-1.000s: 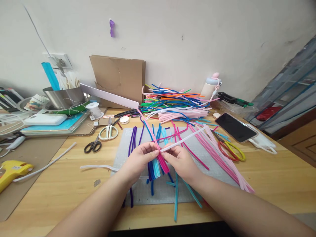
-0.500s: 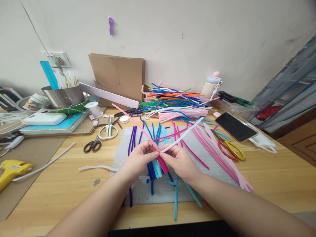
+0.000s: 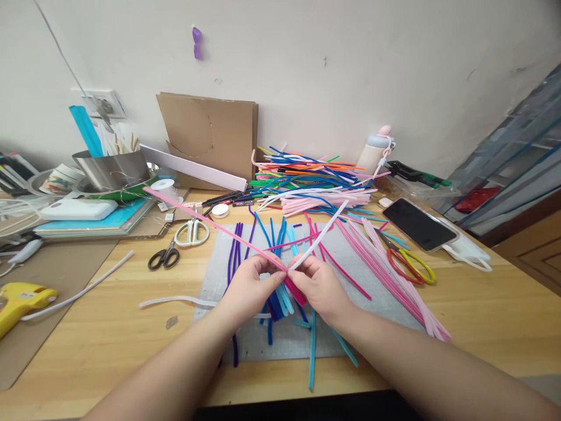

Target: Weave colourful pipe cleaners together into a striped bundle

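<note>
The left hand is pinched onto the near end of a long pink fuzzy pipe cleaner. The right hand is pinched onto the near end of a white fuzzy pipe cleaner. Their fingertips meet where the two stems join, low over a flat grey cutting mat.

The join looks held by fingertip pressure alone, so the springy stems could slip apart if either pinch loosens. A cut wire tip could prick a finger. The pink stem's free end reaches far out to the left of the left hand, above the white-handled metal scissors, and a careless swing could snag clutter there.

Both stems are thin and bendable with a soft plush nap; the pink one runs nearly straight and the white one bows gently. Just beneath the hands sits a short bundle of blue and magenta pipe cleaners; I cannot tell whether it is held. Beyond the mat lies the smooth pale wooden counter.
</note>
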`<action>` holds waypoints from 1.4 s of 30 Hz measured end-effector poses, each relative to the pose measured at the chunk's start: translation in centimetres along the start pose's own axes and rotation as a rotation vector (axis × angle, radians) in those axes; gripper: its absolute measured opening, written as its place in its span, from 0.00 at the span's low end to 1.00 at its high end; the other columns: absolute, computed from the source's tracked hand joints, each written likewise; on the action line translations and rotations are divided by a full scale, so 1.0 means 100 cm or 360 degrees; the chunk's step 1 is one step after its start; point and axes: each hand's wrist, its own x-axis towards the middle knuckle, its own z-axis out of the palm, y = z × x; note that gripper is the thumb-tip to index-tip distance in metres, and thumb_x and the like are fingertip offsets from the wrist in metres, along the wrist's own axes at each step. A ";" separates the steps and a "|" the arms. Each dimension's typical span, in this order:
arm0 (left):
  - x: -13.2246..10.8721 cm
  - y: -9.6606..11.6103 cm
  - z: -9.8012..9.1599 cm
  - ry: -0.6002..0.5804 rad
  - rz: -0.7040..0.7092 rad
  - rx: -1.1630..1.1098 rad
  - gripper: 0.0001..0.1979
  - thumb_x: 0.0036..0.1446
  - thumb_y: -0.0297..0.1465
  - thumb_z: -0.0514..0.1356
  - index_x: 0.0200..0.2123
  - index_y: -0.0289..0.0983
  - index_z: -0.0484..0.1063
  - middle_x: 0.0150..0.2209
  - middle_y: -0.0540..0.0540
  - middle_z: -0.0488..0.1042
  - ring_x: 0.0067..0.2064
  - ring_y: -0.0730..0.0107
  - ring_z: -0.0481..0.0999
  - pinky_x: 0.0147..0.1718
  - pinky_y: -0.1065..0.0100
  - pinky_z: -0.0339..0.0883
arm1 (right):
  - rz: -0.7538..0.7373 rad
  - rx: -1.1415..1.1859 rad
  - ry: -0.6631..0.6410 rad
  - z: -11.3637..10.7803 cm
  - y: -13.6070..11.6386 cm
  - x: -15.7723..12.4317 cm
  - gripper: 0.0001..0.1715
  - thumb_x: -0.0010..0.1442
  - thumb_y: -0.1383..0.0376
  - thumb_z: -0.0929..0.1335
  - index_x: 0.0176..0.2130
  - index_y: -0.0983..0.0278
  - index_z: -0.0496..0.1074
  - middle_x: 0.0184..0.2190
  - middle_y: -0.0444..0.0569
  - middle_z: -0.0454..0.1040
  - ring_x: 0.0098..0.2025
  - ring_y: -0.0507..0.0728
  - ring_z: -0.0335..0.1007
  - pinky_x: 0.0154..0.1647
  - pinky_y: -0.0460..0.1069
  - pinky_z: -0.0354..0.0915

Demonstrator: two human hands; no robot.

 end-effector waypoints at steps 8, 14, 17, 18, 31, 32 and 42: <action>-0.002 0.005 0.003 0.0092 0.0074 0.0065 0.05 0.47 0.30 0.62 0.27 0.34 0.73 0.30 0.45 0.75 0.35 0.64 0.73 0.39 0.65 0.65 | -0.0019 -0.0036 0.0069 0.002 -0.002 0.001 0.10 0.44 0.62 0.69 0.26 0.64 0.65 0.20 0.41 0.65 0.23 0.49 0.60 0.25 0.45 0.58; -0.002 0.005 0.003 0.0109 -0.0155 -0.0283 0.08 0.42 0.33 0.65 0.26 0.34 0.74 0.27 0.46 0.76 0.31 0.66 0.72 0.36 0.66 0.65 | -0.0078 -0.0091 0.0088 0.002 0.000 0.001 0.07 0.44 0.63 0.68 0.25 0.64 0.66 0.20 0.41 0.66 0.23 0.50 0.60 0.23 0.46 0.58; -0.003 0.004 0.004 0.0170 -0.0173 -0.0291 0.08 0.43 0.33 0.64 0.26 0.34 0.74 0.26 0.47 0.75 0.31 0.67 0.72 0.35 0.67 0.64 | -0.0086 -0.0103 0.0106 0.002 0.001 0.001 0.07 0.44 0.63 0.68 0.25 0.64 0.67 0.20 0.42 0.66 0.23 0.50 0.60 0.23 0.46 0.58; -0.003 0.003 0.004 0.0173 -0.0169 -0.0282 0.08 0.43 0.33 0.64 0.26 0.34 0.74 0.26 0.47 0.75 0.31 0.67 0.71 0.35 0.67 0.64 | -0.0087 -0.0101 0.0116 0.002 0.001 0.001 0.07 0.44 0.63 0.68 0.26 0.64 0.67 0.20 0.42 0.66 0.23 0.50 0.60 0.24 0.46 0.58; -0.012 0.013 0.009 0.0120 0.0606 0.0436 0.07 0.55 0.28 0.56 0.25 0.37 0.69 0.31 0.45 0.70 0.37 0.66 0.71 0.39 0.66 0.63 | -0.0187 -0.0035 0.0106 -0.003 0.007 0.006 0.10 0.48 0.60 0.69 0.28 0.64 0.68 0.23 0.44 0.69 0.28 0.52 0.64 0.30 0.48 0.62; -0.012 0.012 0.009 0.0131 0.0629 0.0457 0.06 0.54 0.27 0.56 0.26 0.37 0.69 0.32 0.45 0.71 0.37 0.66 0.71 0.40 0.66 0.63 | -0.0193 -0.0014 0.0091 -0.004 0.008 0.007 0.11 0.48 0.59 0.70 0.28 0.64 0.68 0.24 0.44 0.69 0.28 0.53 0.65 0.30 0.48 0.62; -0.003 0.010 -0.001 0.0076 -0.0104 -0.0349 0.08 0.46 0.33 0.65 0.27 0.35 0.71 0.27 0.49 0.71 0.29 0.73 0.69 0.32 0.71 0.62 | -0.0222 0.0016 -0.0078 0.000 0.002 0.007 0.14 0.47 0.56 0.71 0.29 0.63 0.69 0.25 0.44 0.70 0.29 0.52 0.66 0.32 0.48 0.63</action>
